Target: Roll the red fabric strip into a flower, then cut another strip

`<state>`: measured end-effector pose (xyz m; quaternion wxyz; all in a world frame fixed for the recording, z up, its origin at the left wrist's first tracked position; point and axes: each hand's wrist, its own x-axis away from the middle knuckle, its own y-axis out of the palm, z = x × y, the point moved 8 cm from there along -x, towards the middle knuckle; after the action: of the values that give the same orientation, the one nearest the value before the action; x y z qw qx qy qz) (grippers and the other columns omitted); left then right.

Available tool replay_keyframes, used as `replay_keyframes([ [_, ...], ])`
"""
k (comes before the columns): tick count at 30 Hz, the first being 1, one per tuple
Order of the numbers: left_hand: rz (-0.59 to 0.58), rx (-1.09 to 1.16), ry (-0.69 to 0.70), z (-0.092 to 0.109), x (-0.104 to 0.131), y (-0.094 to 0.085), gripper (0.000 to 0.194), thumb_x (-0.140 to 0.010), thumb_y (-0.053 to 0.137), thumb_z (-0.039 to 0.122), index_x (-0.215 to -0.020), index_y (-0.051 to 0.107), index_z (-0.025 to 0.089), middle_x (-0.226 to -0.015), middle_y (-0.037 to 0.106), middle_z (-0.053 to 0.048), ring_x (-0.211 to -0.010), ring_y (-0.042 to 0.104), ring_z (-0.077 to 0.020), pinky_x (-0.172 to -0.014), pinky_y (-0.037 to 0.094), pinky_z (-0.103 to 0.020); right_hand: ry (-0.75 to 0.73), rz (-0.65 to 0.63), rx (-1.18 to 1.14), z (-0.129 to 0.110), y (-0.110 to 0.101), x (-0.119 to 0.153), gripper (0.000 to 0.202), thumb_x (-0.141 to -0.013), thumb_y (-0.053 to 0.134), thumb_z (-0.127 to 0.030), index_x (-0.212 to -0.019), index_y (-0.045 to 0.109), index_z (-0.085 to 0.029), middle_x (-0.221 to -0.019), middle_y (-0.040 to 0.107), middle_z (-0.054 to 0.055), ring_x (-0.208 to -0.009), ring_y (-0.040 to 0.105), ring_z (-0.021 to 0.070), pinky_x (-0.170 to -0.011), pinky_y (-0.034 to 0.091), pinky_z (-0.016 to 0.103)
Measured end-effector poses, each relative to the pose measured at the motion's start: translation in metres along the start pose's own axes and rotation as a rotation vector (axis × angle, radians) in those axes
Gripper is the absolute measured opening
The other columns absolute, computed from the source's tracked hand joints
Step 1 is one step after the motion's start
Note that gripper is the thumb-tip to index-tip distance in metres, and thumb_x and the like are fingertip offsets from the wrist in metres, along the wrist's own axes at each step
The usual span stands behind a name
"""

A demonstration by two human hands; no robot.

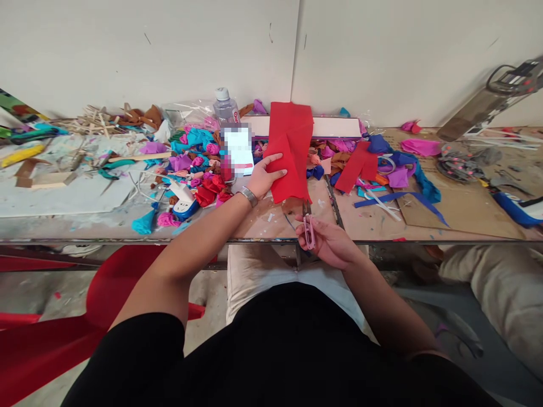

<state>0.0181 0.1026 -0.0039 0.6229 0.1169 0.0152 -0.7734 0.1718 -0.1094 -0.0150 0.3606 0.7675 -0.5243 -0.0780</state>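
A long red sheet of crepe paper [293, 135] leans over the heap of coloured pieces, its lower edge near the front of the table. My left hand [268, 174] holds its left side, thumb and fingers laid across a folded-over part. Below the sheet, my right hand [328, 242] is closed round the pink handles of a pair of scissors [309, 232]. The dark blades point up at the paper's lower right corner; whether they are apart I cannot tell. A smaller red piece of paper [357, 167] lies to the right.
A lit phone [241, 148] stands left of the paper, before a plastic bottle [227, 106]. A power strip [184, 204], pliers [114, 168] and wooden sticks [99, 121] lie further left. To the right are cardboard [458, 206], a blue strip [418, 199] and another person's leg [496, 282].
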Motion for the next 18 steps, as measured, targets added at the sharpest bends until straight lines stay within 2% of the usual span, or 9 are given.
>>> replay_keyframes([
  [6, -0.012, 0.020, -0.017, 0.004, 0.004, 0.004, 0.077, -0.070, 0.093, 0.037, -0.140, 0.068, 0.018, -0.149, 0.066, -0.015, -0.130, 0.069, -0.0339, -0.116, 0.056, -0.057, 0.008, -0.010, 0.033, -0.001, -0.001, -0.001, 0.026, -0.108, 0.059, -0.030, -0.124, 0.070, -0.014, -0.098, 0.080, 0.008, -0.072, 0.076, 0.0148, -0.062, 0.062, 0.024],
  [12, -0.022, -0.003, -0.020, 0.006, 0.006, 0.007, 0.076, -0.068, 0.093, 0.037, -0.137, 0.070, 0.019, -0.152, 0.064, -0.014, -0.133, 0.067, -0.0347, -0.116, 0.056, -0.056, -0.016, 0.009, 0.038, -0.009, -0.001, -0.005, 0.024, -0.109, 0.056, -0.027, -0.121, 0.071, -0.014, -0.096, 0.080, 0.006, -0.069, 0.076, 0.0146, -0.062, 0.063, 0.024],
  [18, -0.055, 0.018, -0.028, 0.004, 0.008, 0.010, 0.075, -0.069, 0.093, 0.035, -0.139, 0.069, 0.020, -0.145, 0.069, -0.012, -0.128, 0.069, -0.0324, -0.114, 0.057, -0.054, -0.018, -0.014, 0.043, -0.009, -0.001, -0.006, 0.023, -0.109, 0.055, -0.028, -0.119, 0.070, -0.014, -0.096, 0.080, 0.006, -0.069, 0.075, 0.0142, -0.063, 0.063, 0.024],
])
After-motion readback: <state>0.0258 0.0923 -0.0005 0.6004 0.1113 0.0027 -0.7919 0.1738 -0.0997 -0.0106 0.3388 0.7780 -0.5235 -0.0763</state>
